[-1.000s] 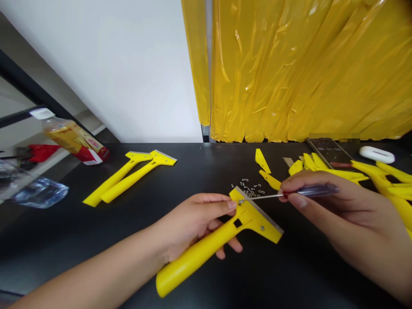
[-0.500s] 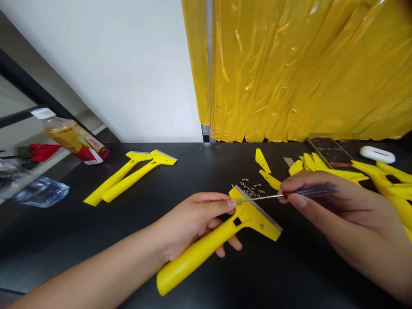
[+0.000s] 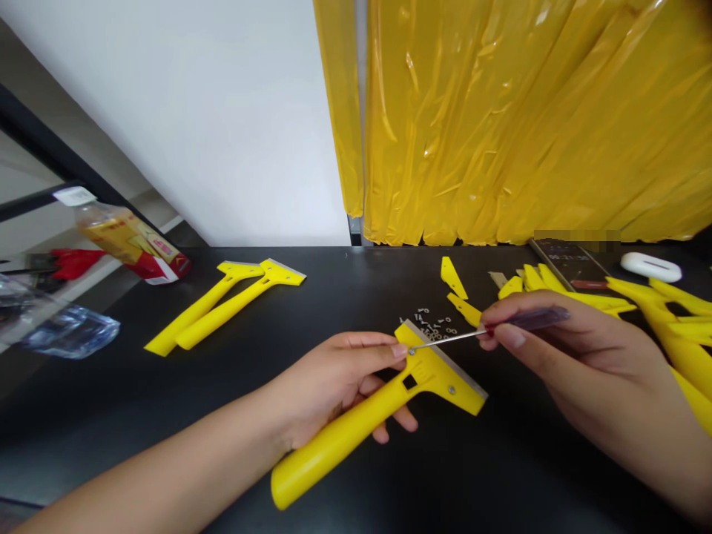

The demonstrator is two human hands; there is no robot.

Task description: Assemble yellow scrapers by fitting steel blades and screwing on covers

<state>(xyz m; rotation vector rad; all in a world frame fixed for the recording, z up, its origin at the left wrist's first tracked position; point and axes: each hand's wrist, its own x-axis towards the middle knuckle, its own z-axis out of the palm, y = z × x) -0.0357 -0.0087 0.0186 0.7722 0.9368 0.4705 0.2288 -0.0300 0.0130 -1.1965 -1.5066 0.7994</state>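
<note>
A yellow scraper [image 3: 350, 426] with a metal blade along its head is gripped by my left hand [image 3: 339, 378], thumb on top near one end of the head. Its handle points down toward me. Pinched in my right hand [image 3: 561, 348] is a screwdriver [image 3: 534, 319] with a dark translucent handle. The thin shaft reaches left across the blade, and its tip touches the screw [image 3: 411, 351] beside my left thumb. Another screw [image 3: 452, 390] sits in the far side of the head. Small loose screws and nuts [image 3: 437, 326] lie just behind the scraper.
Two yellow scrapers [image 3: 239, 297] lie at the left. Small yellow plates [image 3: 453, 278] lie behind the loose hardware. More yellow scraper parts [image 3: 684, 319], a phone [image 3: 567, 259] and a white case [image 3: 650, 267] are at the right. Bottles [image 3: 130, 237] stand or lie far left, before the yellow plastic sheeting [image 3: 500, 126].
The screwdriver handle and my right hand have shifted slightly left and up, with the handle tilted a little more. The scraper and my left hand stay nearly still.
</note>
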